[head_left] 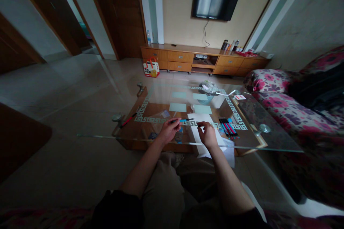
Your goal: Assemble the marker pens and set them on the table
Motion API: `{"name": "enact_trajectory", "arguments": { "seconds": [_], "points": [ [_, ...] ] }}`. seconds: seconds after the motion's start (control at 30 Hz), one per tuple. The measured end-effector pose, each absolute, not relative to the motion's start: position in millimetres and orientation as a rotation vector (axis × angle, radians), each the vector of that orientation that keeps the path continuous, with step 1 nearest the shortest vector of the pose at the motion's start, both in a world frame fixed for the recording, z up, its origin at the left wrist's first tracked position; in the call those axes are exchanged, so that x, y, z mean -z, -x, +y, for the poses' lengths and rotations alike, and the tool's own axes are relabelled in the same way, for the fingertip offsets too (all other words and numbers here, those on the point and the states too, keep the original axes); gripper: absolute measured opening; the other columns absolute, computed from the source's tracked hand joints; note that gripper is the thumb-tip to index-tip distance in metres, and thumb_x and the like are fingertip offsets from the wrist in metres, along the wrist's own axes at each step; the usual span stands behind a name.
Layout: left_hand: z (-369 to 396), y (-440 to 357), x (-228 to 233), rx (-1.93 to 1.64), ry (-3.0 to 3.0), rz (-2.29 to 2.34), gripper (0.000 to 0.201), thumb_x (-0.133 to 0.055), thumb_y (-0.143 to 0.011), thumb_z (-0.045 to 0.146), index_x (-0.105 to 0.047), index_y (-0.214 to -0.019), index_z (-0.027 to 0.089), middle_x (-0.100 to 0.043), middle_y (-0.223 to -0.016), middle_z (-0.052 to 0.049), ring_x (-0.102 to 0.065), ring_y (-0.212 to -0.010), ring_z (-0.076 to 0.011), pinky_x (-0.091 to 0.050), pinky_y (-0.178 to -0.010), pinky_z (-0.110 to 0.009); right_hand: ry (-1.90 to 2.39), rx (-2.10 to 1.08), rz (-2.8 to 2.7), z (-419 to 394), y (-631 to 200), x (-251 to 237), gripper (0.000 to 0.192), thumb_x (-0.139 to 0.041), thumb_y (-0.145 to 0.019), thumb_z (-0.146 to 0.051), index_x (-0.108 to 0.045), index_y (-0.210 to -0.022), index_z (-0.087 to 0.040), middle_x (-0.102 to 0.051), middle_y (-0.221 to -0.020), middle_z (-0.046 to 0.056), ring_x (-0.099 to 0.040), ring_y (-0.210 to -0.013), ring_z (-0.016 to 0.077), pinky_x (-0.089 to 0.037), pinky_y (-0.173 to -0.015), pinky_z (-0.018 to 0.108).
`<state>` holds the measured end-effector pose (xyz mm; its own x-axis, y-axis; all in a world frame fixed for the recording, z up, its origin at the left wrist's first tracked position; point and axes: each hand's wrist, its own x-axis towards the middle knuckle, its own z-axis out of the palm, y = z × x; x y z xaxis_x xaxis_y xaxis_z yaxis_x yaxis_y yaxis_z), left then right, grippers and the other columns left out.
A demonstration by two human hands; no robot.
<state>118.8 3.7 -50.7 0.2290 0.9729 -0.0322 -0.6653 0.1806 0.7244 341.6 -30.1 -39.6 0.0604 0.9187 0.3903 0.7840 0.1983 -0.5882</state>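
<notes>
Now, line by line:

Left hand (168,131): closed in a loose pinch around a pen, fingers curled, thumb on top, knuckles turned up toward the camera; hovering at the near edge of the glass table (271,139).

Pen (182,120): slim, straight, blue along the middle with a dark tip end; lying nearly level, sticking out to the right of the left-hand fingers, its free end pointing toward the right hand and stopping just short of it.

Right hand (207,133): fingers bent down and drawn together, fingertips touching a sheet of paper; whether anything small is pinched between them cannot be told.

Paper (202,118): white, plain, flat on the glass, directly under and ahead of the right hand; near end running past the table edge toward the lap.

Row of pens (228,127): just to the right of the right hand, lying side by side on the glass, red and dark barrels, roughly parallel, slanting away.

Red pen (128,119): well to the left of the left hand, alone, slanted on the glass near the table's corner.

Pale green cards (177,107): beyond both hands, further onto the table, several rectangles laid flat and apart.

Bowl (208,89): far side of the table, well beyond the right hand, contents too dim to tell.
</notes>
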Motion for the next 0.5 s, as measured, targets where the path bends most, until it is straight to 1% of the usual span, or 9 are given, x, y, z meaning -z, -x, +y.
{"name": "enact_trajectory", "arguments": {
  "seconds": [0.17, 0.27, 0.4, 0.5],
  "points": [
    [3, -119, 48, -1.252, -0.658, 0.573, 0.03, -0.085, -0.07, 0.024, -0.075, -0.096, 0.013, -0.07, -0.078, -0.005, -0.065, -0.07, -0.0104, -0.05, -0.062, -0.02, 1.583, -0.259, -1.678, -33, -339, 32, 0.022, -0.055, -0.083, -0.023, -0.071, -0.098, -0.019, -0.071, -0.093, 0.008, -0.062, -0.078, 0.021, -0.049, -0.079, 0.037],
    [3, -119, 47, -1.251, -0.649, 0.559, 0.029, -0.085, -0.07, 0.023, -0.075, -0.095, 0.012, -0.07, -0.077, -0.005, -0.065, -0.07, -0.0099, -0.049, -0.061, -0.019, 1.538, -0.372, -1.517, -32, -335, 26, 0.023, -0.057, -0.086, -0.03, -0.07, -0.1, -0.018, -0.073, -0.091, 0.008, -0.065, -0.074, 0.0204, -0.051, -0.076, 0.036],
    [3, -119, 48, -1.246, -0.634, 0.554, 0.03, -0.085, -0.071, 0.024, -0.075, -0.096, 0.012, -0.07, -0.077, -0.005, -0.065, -0.07, -0.0099, -0.05, -0.061, -0.019, 1.409, -0.599, -1.322, -29, -332, 25, 0.033, -0.061, -0.086, -0.042, -0.069, -0.103, -0.015, -0.074, -0.093, 0.01, -0.069, -0.077, 0.0218, -0.055, -0.071, 0.036],
    [4, -118, 49, -1.246, -0.632, 0.568, 0.031, -0.085, -0.071, 0.025, -0.074, -0.096, 0.011, -0.07, -0.077, -0.005, -0.065, -0.071, -0.0105, -0.05, -0.062, -0.019, 1.337, -0.697, -1.241, -27, -331, 27, 0.04, -0.065, -0.083, -0.048, -0.069, -0.103, -0.014, -0.074, -0.093, 0.012, -0.07, -0.077, 0.0224, -0.056, -0.068, 0.035]
  ]
}}
